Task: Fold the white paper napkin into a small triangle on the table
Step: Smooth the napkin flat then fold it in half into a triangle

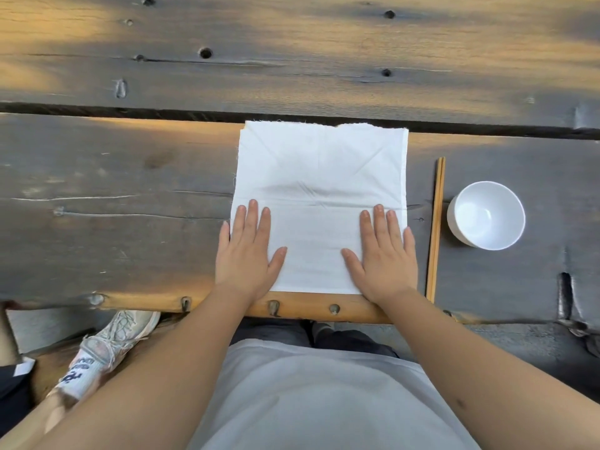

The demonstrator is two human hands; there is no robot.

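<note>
The white napkin (319,177) lies spread flat as a near square on the dark wooden table (113,222), close to the front edge. Faint creases cross it, and its far edge is frayed. My left hand (248,251) rests palm down on the napkin's near left corner, fingers apart. My right hand (383,254) presses flat on the near right corner, fingers also spread. Neither hand pinches or lifts the napkin.
A pair of wooden chopsticks (436,228) lies lengthwise just right of the napkin. A white bowl (486,215) stands further right. A gap (130,110) between planks runs behind the napkin. A shoe (113,339) shows below the table edge at left.
</note>
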